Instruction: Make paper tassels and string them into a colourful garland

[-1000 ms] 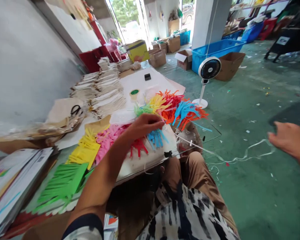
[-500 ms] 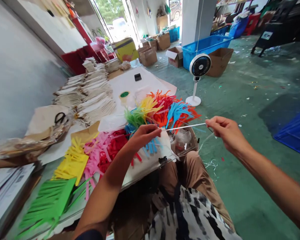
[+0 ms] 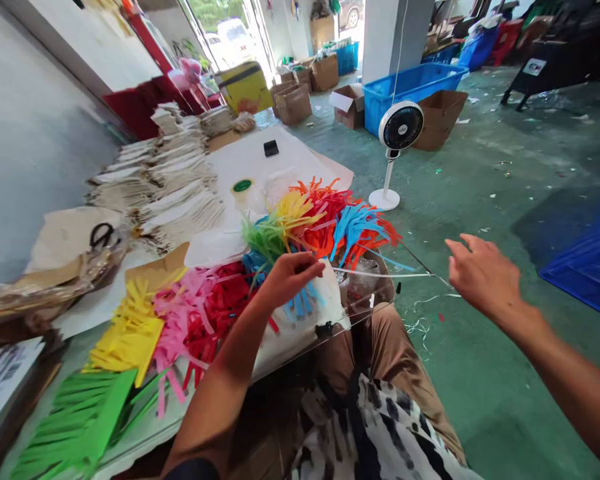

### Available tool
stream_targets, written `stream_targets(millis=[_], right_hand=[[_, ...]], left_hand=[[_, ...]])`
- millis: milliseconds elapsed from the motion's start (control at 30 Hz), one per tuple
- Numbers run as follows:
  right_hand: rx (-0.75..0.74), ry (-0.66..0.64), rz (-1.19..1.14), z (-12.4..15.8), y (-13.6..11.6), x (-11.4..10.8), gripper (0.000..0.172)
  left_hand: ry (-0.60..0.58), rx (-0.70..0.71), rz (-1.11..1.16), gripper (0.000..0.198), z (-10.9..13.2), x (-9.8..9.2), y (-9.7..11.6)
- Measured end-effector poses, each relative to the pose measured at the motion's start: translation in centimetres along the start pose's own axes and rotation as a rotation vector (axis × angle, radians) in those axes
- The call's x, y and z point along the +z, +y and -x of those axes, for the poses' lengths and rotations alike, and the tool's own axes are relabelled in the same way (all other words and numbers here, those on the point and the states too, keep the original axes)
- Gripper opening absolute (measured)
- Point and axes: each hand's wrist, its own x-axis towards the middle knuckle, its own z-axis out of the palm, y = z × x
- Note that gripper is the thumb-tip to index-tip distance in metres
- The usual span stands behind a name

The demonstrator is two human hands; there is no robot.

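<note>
My left hand is pinched at the table's near right corner, with one end of a thin white strip between its fingertips. From there the strip runs right over my knee, its far end hanging loose in the air. Beyond that end my right hand has its fingers spread and does not grip the strip. Just behind my left hand lies a pile of fringed paper tassels, among them blue, yellow and light green. Pink fringe and red fringe lie left of my left forearm.
Yellow fringe and green fringe cover the table's near left. Behind are stacked pale sheets, a tape roll, a black box and scissors. A white fan stands beyond; a blue crate is right.
My right hand has let go of the white strip, opened and moved right. The strip's right end has dropped a little. My left hand still pinches the other end.
</note>
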Motion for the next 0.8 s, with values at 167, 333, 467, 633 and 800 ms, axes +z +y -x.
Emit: stream_targets(millis=[167,333,467,633,800], right_hand=[[-0.165,-0.419,-0.65,2.2,-10.6,-0.9,0.045],[-0.017,-0.534,-0.825,3.3,-13.2,1.9,0.047],[-0.013,-0.504,-0.757,3.1,-10.7,2.8,0.043],[0.029,-0.751,-0.999,3.3,-10.9,2.9,0.036],[0.019,-0.505,-0.836,2.4,-10.6,3.9,0.037]], left_hand=[[-0.079,0.116,-0.277,0.031,-0.4,5.7,2.0],[-0.103,0.114,-0.175,0.03,-0.7,6.7,1.9],[-0.086,0.029,-0.012,0.035,0.0,5.3,0.3],[-0.091,0.054,-0.039,0.034,-0.1,6.5,-0.1],[0.131,0.056,-0.383,0.03,-1.9,8.8,-0.6]])
